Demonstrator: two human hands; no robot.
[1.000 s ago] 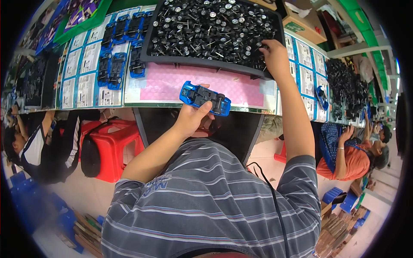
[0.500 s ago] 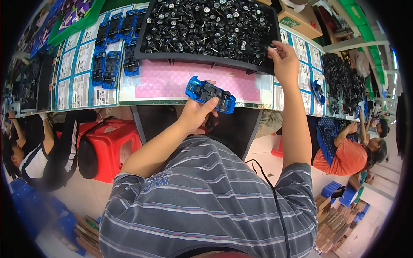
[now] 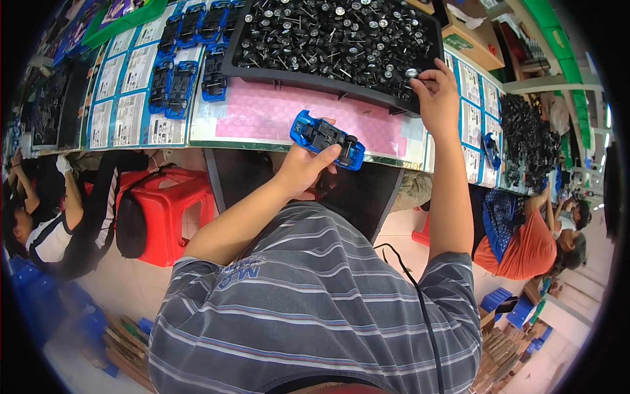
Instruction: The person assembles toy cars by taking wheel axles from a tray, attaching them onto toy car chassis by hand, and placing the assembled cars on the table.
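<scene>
Your left hand [image 3: 303,167] grips a glossy blue plastic toy car body [image 3: 326,139], turned underside up so its dark chassis shows, with one black wheel pair seated near its right end. Your fingers curl around the shell from below, your thumb pressed along its near side. The car hangs just above the front edge of the desk [image 3: 275,146], over a pink textured mat [image 3: 262,115] that covers the middle of the work surface.

Your right hand [image 3: 436,95] reaches to the near right corner of a shallow black plastic tray [image 3: 244,67]. Its fingertips are pinched together on a small round wheel piece [image 3: 412,73] with a silvery hub, at the edge of the heap.

The tray sits toward the desk's far edge and is filled with loose black wheels [image 3: 328,33] on thin metal axles, a jumble of small discs and short pins with shiny centres.

Left of the tray, more blue car bodies [image 3: 172,82] lie in rows, undersides up, on flat printed paper sheets [image 3: 125,98] bordered in blue.

Below the desk's left part stands a red moulded plastic stool [image 3: 172,210]. A seated person in a black and white top [image 3: 62,230] is at your left, and another in an orange shirt [image 3: 531,246] sits at your right beside a further dark heap of parts [image 3: 525,138] at the desk's right end.
</scene>
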